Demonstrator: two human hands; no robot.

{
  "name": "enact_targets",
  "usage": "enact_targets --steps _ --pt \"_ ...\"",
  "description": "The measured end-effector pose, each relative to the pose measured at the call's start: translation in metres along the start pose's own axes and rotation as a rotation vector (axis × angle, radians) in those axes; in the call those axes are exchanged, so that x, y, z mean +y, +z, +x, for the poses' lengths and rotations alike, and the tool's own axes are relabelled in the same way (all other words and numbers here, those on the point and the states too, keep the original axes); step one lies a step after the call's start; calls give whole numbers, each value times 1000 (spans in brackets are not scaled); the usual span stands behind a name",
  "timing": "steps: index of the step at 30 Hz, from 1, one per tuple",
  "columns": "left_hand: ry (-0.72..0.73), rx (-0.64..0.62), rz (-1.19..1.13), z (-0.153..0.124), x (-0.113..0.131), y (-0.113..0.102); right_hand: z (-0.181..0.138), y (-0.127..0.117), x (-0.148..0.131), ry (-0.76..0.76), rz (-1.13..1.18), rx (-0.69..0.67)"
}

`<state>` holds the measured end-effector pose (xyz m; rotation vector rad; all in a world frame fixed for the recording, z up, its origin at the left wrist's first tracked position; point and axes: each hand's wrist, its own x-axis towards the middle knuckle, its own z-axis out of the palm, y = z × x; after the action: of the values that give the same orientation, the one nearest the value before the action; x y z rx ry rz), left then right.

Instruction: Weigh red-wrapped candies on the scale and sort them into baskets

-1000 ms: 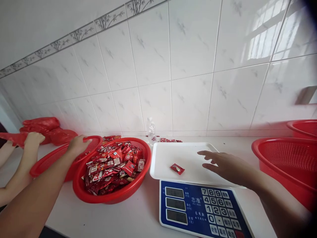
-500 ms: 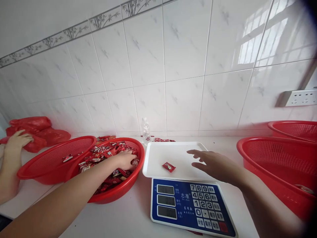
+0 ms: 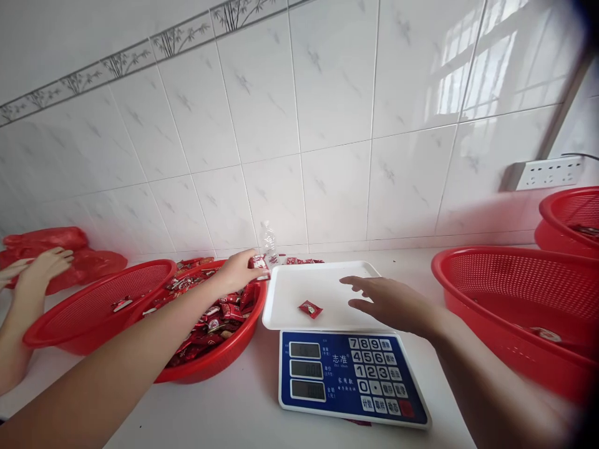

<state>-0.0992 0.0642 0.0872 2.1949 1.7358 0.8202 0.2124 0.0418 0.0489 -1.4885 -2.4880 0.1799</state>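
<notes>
Between the fingers of my left hand (image 3: pixel 238 272) is a small red-and-white wrapped packet (image 3: pixel 260 266). It is held above the right rim of a red basket (image 3: pixel 255 321) filled with red wrapped packets (image 3: pixel 224 315). My right hand (image 3: pixel 381 299) hovers over the right side of the white weighing tray (image 3: pixel 285 284), fingers apart and holding nothing. A single red packet (image 3: pixel 311 308) lies on that tray. In front of the tray is the scale's blue keypad panel (image 3: pixel 344 380), with three displays at its left.
Another red basket (image 3: pixel 100 293) stands at the left, beside another person's hands (image 3: pixel 49 268) on red plastic bags (image 3: pixel 93 265). Behind the tray are a clear bottle (image 3: pixel 267 240) and more packets (image 3: pixel 302 260). Red baskets (image 3: pixel 491 312) stand at the right, below a wall socket (image 3: pixel 545 173).
My left hand has risen out of the packets and moved slightly right, now with a packet in its fingers. My right hand stays over the tray. The view has shifted slightly.
</notes>
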Motion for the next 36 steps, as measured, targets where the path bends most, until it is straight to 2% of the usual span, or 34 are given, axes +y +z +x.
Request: enact_targets --steps 3,6,9,12,15,19,23,30,36 --pt "19 -94 -210 -1 19 35 0 0 -4 -13 -8 -13" --pt "13 -232 -156 -2 31 67 1 0 -9 -25 -5 -27" --pt "33 -276 -55 1 32 76 3 3 -16 -57 30 -31" --pt "44 -228 34 9 20 62 5 9 -27 -180 115 -37" --pt "-24 -227 138 11 0 36 7 16 -37 -295 188 -87" --pt "-150 -342 238 3 -30 8 8 18 -39 -285 199 -136" --pt "-171 -423 255 -9 -48 1 9 14 -33 -242 172 -115" --pt "-109 -269 265 -16 -61 22 7 11 -28 -137 111 -125" --pt "-83 -58 172 1 -49 1 7 11 -27 -143 97 -138"
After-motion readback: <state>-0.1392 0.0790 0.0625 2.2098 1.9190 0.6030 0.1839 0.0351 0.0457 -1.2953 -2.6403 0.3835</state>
